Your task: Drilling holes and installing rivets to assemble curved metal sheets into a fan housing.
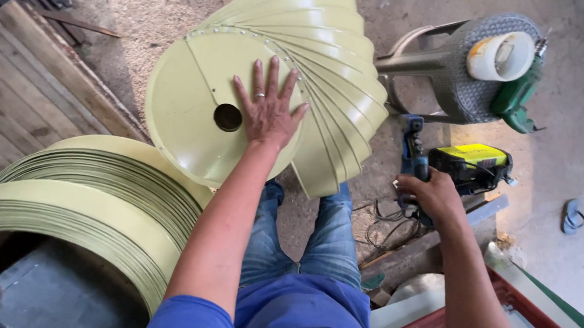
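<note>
Pale green finned metal drum [325,65] tilted beside blue riveter [412,151].

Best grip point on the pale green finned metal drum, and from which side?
The pale green finned metal drum leans with its flat disc face toward the person, left hand spread flat on it. Probably take the disc's rim from above, fingers hooked over the top edge: the face offers only a small centre hole, and the fins look thin-edged.

The left hand [269,108] lies flat, fingers spread, on the round end disc of a pale green bladed fan wheel [325,65] propped against the person's knees. The right hand [432,196] grips a blue power tool [412,154] beside a yellow-topped black box [471,165], and stacked green sheet-metal rings [94,199] lie to the left.
</note>
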